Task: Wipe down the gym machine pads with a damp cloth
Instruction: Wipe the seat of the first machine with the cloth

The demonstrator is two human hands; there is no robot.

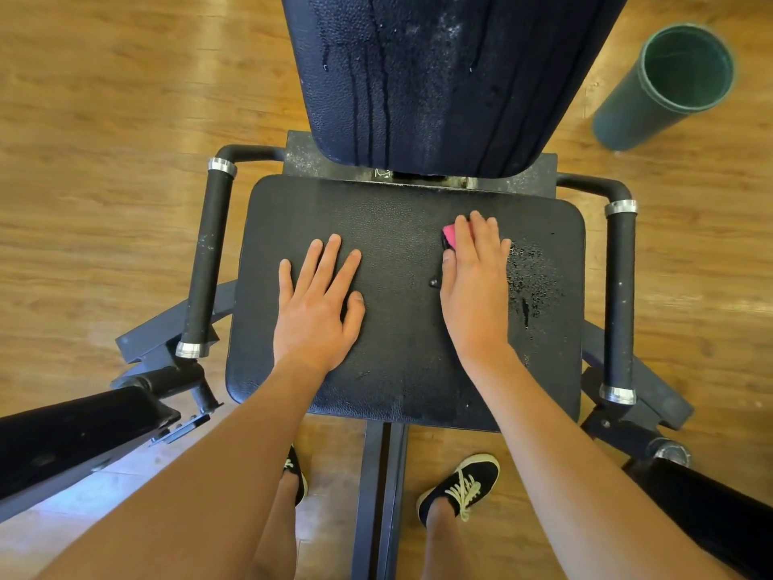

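Note:
A black seat pad [401, 362] of a gym machine fills the middle of the head view. My left hand [320, 303] rests flat on its left half, fingers straight and spread. My right hand [474, 286] presses down on a pink cloth or sponge [449, 235], most of it hidden under the fingers. Wet droplets [533, 282] glisten on the pad just right of that hand. Above stands the black back pad [439, 77], streaked with water runs.
Black grip handles flank the seat at left [207, 261] and right [620, 299]. A dark green bucket [665, 85] stands on the wood floor at the upper right. Padded arms [71, 437] jut in from both lower corners. My shoes [464, 483] stand beside the frame's centre post.

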